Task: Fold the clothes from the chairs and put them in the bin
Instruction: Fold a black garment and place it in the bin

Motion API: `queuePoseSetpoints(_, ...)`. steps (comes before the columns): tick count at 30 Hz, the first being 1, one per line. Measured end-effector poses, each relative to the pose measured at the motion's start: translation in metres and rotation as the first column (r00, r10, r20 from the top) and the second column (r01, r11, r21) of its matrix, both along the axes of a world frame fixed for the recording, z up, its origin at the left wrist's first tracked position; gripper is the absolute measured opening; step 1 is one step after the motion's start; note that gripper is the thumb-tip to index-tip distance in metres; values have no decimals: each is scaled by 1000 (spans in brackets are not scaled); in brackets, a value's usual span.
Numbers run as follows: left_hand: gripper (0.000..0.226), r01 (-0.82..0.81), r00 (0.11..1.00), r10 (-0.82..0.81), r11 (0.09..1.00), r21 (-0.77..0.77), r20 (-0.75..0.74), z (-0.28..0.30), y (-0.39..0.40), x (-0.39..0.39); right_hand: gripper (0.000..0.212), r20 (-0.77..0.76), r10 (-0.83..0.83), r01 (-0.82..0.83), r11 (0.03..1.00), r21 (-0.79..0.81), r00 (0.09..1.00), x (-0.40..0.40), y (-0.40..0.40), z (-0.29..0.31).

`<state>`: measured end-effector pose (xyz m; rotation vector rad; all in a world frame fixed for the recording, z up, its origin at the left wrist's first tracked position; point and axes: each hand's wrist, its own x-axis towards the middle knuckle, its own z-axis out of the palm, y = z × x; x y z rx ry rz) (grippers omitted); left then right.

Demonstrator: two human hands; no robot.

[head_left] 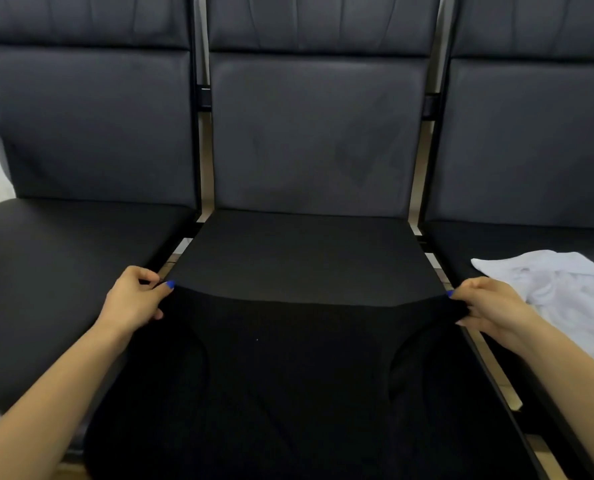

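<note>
While the black garment (299,375) is stretched flat over the front of the middle chair seat (306,251), its far edge is pinched at one corner by the left hand (134,299) and at the other by the right hand (486,303). Spreading before the first fold seems to be the step in hand; next, that edge would likely be laid down evenly. A white garment (562,292) is left on the right-hand chair, and no bin is seen.

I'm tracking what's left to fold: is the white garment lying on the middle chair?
No. The white garment lies on the right chair; the middle chair holds the black garment.
</note>
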<state>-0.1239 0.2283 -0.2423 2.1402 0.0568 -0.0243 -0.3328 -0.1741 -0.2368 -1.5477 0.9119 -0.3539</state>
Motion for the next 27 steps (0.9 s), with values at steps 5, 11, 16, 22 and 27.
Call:
queuePoseSetpoints(5, 32, -20, 989, -5, 986, -167, -145, 6, 9, 2, 18, -26, -38, 33, 987, -158, 999, -3, -7, -6)
queuePoseSetpoints(11, 46, -99, 981, 18, 905, -414, -195, 5, 10, 1, 30, -35, -100, 88, 963, -256, 994, -8, -21, -16)
queuePoseSetpoints(16, 46, -78, 992, 39, 939, -335, -121, 2, 10, 5, 30, -62, -113, 84, 931, -355, 992, -9, -17, -16)
queuePoseSetpoints(22, 31, 33, 998, -23, 988, 151, -66, 0, 1, 4, 16, -232, 116, -188, 930, -315, 966, -12, -8, -14)
queuePoseSetpoints(27, 52, 81, 985, -54, 983, 163, -164, 4, 0, 6, 7, -338, 168, -250, 944, -217, 926, -13, -11, -8)
